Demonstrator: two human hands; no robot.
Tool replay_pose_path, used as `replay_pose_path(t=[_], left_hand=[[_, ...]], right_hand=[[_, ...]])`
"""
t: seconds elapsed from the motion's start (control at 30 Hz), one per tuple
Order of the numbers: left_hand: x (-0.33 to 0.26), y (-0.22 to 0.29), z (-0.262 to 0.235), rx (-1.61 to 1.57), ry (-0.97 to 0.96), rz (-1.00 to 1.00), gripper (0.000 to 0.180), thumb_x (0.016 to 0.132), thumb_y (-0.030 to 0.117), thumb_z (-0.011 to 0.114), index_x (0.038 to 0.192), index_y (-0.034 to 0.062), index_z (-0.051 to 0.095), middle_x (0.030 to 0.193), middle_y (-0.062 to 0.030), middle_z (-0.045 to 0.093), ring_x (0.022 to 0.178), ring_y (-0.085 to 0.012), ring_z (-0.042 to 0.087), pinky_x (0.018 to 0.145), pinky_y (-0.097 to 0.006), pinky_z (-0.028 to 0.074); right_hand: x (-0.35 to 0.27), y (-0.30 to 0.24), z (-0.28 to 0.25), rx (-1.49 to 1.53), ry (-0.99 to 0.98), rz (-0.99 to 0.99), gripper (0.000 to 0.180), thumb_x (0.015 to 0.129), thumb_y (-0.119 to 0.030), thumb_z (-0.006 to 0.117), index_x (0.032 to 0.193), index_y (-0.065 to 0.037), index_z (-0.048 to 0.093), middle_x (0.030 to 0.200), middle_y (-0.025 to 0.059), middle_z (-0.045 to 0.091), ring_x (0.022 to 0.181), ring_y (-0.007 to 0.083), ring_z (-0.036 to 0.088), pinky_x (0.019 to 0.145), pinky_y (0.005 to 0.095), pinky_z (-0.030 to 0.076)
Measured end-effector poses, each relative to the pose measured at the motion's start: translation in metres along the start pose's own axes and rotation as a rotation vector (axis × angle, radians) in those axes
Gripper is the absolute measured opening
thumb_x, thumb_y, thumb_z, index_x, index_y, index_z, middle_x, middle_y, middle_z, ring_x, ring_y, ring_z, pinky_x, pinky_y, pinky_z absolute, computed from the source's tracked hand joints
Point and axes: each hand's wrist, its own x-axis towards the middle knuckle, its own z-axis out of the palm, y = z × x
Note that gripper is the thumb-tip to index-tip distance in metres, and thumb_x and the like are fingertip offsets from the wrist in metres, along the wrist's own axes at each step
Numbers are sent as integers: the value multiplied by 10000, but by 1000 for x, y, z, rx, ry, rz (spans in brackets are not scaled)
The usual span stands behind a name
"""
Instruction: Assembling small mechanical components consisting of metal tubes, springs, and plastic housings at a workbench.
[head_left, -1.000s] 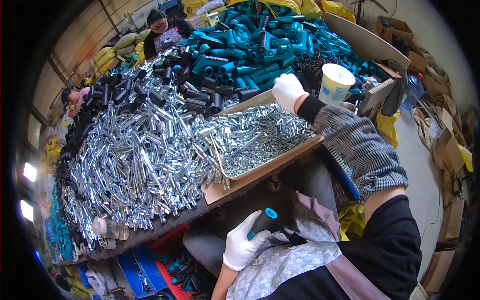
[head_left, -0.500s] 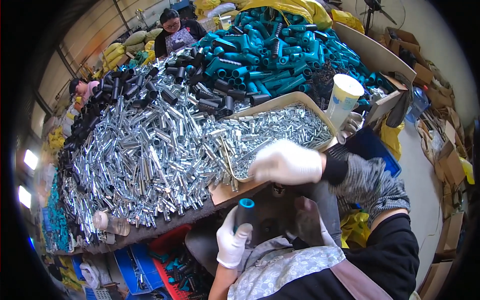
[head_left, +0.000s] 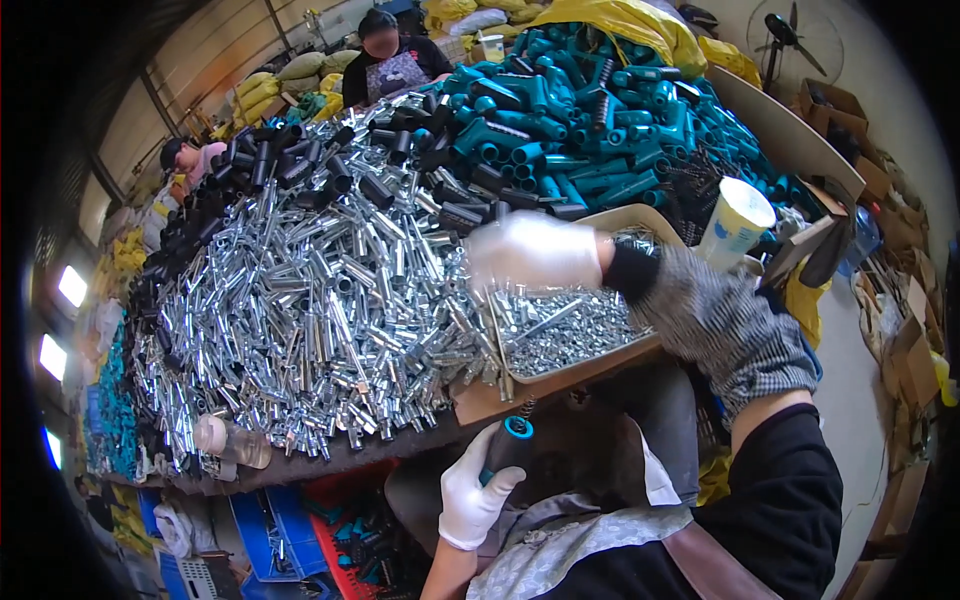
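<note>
My left hand (head_left: pixel 475 500), in a white glove, is closed around a black and teal tubular handle (head_left: pixel 505 455) below the table's front edge. The handle stands nearly upright, its teal open end on top, and a dark coil spring (head_left: pixel 528 408) pokes out of it. My right hand (head_left: pixel 535 252), also gloved in white, hangs over the left part of a shallow tray (head_left: pixel 560 378) of small metal parts. Motion smears its fingers, so whether they hold anything cannot be made out. Left of the tray spreads a heap of shiny metal tubes (head_left: pixel 330 300).
Behind lie black sleeves (head_left: pixel 375 190) and a pile of teal handles (head_left: pixel 610 120). A pale cup (head_left: pixel 738 222) stands right of the tray, a clear bottle (head_left: pixel 232 442) at the front left. Blue bins (head_left: pixel 268 535) and a red crate (head_left: pixel 340 550) sit below. Two people work across the heap.
My right hand has moved away from me and slightly left over the tray. A spring now shows at the handle's top. The whole view has shifted a little.
</note>
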Motion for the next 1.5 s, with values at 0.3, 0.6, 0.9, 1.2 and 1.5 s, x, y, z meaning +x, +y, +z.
replay_pose_path(t=[0.3,0.6,0.9,1.2,1.5], left_hand=[[3,-18,-8,1,34,-29,710,853,476,771,1311,-35,587,1019,-198,713,877,-226,704,809,-330,537],[-9,-16,-6,-69,-8,-38,710,868,521,743,1308,-16,595,923,-165,697,765,-193,652,743,-312,521],[-45,15,-11,-37,-13,-82,775,849,614,707,1308,-1,596,1007,-165,709,911,-209,697,824,-309,523],[-54,14,-10,7,-32,-88,726,862,550,729,1323,7,587,989,-166,705,887,-204,694,802,-320,532],[-53,10,-14,318,-96,73,621,851,440,756,1314,58,595,1095,-193,697,948,-372,699,803,-402,557]], right_hand=[[19,226,-6,-186,236,1195,853,831,-615,649,1489,-104,464,1438,199,552,1304,350,547,1098,407,418],[-47,160,-21,34,214,1048,563,806,-419,760,1168,-1,654,1010,129,686,955,234,634,865,345,481],[-79,-44,-17,404,800,835,402,854,-181,722,1187,11,603,990,30,647,898,103,577,815,269,479],[-117,-211,61,686,452,1126,643,783,-141,762,1372,1,548,1249,119,640,1133,169,593,1019,311,451],[-124,-207,47,180,253,820,669,740,-121,811,1356,-28,567,1223,197,650,1089,331,667,951,369,520]])
